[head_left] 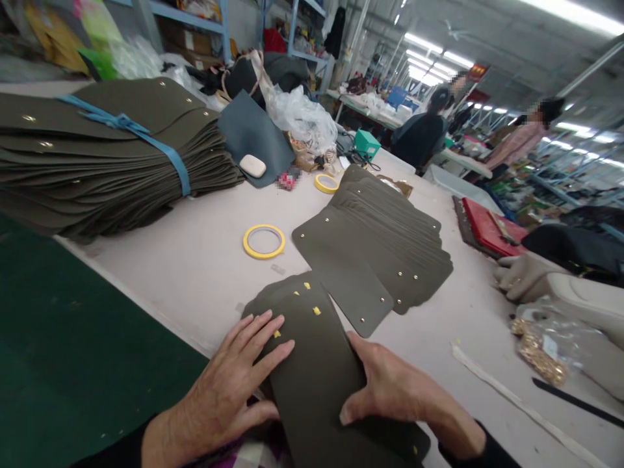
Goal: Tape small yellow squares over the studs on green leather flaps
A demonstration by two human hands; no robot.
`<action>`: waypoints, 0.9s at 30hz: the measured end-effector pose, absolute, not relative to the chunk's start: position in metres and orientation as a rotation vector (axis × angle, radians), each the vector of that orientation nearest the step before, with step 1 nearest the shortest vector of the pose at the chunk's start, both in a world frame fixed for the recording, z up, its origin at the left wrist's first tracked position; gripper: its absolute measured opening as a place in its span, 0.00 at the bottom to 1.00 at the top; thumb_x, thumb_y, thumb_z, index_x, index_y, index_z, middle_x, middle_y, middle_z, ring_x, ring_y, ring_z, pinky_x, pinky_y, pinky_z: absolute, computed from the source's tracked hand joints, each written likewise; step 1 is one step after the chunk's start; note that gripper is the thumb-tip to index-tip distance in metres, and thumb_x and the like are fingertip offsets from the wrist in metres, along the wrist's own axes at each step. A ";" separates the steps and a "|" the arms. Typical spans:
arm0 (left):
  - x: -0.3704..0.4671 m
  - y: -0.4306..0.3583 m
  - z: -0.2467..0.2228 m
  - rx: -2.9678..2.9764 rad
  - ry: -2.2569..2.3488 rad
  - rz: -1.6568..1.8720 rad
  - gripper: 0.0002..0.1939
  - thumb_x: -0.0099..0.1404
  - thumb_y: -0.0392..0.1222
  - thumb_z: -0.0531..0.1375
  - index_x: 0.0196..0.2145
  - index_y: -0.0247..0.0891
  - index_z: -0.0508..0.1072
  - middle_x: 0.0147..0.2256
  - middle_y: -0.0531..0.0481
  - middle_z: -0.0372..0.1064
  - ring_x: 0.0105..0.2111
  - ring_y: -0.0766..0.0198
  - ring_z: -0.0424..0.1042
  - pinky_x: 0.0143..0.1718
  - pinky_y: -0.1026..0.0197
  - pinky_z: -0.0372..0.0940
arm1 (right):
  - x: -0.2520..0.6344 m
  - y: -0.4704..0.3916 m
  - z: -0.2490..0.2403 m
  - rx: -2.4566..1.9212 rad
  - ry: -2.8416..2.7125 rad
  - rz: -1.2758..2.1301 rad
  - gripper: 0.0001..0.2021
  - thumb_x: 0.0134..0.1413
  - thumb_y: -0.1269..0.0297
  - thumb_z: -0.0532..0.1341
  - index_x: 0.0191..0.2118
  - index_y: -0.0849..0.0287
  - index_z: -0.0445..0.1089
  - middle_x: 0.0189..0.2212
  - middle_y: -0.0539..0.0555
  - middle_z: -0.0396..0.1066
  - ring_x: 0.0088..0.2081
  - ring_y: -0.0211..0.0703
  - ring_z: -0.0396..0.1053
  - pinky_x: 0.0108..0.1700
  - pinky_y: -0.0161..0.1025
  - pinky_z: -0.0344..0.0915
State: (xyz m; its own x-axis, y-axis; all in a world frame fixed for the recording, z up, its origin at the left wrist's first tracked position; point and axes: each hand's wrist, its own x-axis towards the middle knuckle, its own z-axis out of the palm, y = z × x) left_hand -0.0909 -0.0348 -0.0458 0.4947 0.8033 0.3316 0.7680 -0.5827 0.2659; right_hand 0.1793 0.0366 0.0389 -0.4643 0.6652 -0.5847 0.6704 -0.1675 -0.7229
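A stack of dark olive leather-like panels (312, 364) lies in front of me, with small yellow tape bits on its top sheet. My left hand (229, 370) rests on the panels' left side, its fingers stretched out and spread, the thumb lower by the near edge. My right hand (394, 383) grips the right edge, thumb on top; its other fingers are partly hidden. Just beyond, a fanned row of similar panels with metal eyelets (380, 240) spreads across the table. A yellow tape roll (264, 254) lies left of that row, and a second yellow tape roll (326, 184) sits farther back.
A thick bundle of panels (121, 169) tied with blue strapping stands at the left on the table (195, 260). Behind are a white oval case (253, 166) and plastic bags (307, 117). At right lie a white strip (511, 396) and a bag of gold hardware (541, 351). People are in the background.
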 end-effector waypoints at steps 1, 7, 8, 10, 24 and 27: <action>-0.091 -0.036 -0.046 2.638 1.384 0.673 0.35 0.62 0.56 0.59 0.63 0.45 0.56 0.66 0.41 0.44 0.63 0.42 0.47 0.61 0.37 0.51 | 0.176 0.029 0.036 1.646 1.961 -1.896 0.33 0.30 0.68 0.72 0.49 0.58 0.66 0.39 0.50 0.75 0.40 0.47 0.72 0.40 0.39 0.70; -0.099 -0.036 -0.028 2.622 1.278 0.836 0.48 0.56 0.62 0.62 0.66 0.42 0.46 0.67 0.36 0.37 0.64 0.39 0.44 0.61 0.35 0.47 | 0.173 0.007 0.082 1.743 2.240 -1.573 0.21 0.40 0.71 0.63 0.45 0.55 0.68 0.32 0.47 0.75 0.34 0.43 0.72 0.33 0.34 0.66; -0.102 -0.031 -0.021 2.590 1.289 0.906 0.51 0.55 0.62 0.63 0.66 0.41 0.43 0.67 0.35 0.35 0.64 0.38 0.43 0.62 0.35 0.46 | 0.175 0.006 0.097 1.751 2.356 -1.296 0.18 0.41 0.70 0.62 0.43 0.54 0.69 0.29 0.46 0.75 0.31 0.42 0.72 0.31 0.34 0.64; -0.108 -0.014 -0.004 2.468 1.357 1.058 0.56 0.52 0.61 0.65 0.67 0.42 0.37 0.67 0.35 0.34 0.65 0.38 0.42 0.62 0.36 0.46 | 0.180 0.004 0.122 1.729 2.510 -0.797 0.14 0.42 0.71 0.61 0.39 0.52 0.69 0.26 0.47 0.74 0.28 0.42 0.72 0.29 0.34 0.60; -0.059 0.024 -0.019 1.862 1.224 1.035 0.58 0.48 0.44 0.71 0.66 0.44 0.40 0.62 0.40 0.53 0.61 0.47 0.57 0.62 0.44 0.52 | 0.205 -0.009 0.076 1.685 2.535 0.114 0.16 0.45 0.71 0.62 0.43 0.56 0.65 0.32 0.53 0.74 0.33 0.50 0.74 0.32 0.40 0.65; -0.050 0.011 -0.025 1.839 1.162 1.072 0.55 0.50 0.45 0.69 0.66 0.43 0.40 0.60 0.40 0.57 0.58 0.47 0.60 0.60 0.45 0.56 | 0.211 -0.014 0.068 1.707 2.593 0.144 0.20 0.44 0.72 0.63 0.47 0.56 0.65 0.33 0.55 0.74 0.34 0.51 0.74 0.34 0.42 0.66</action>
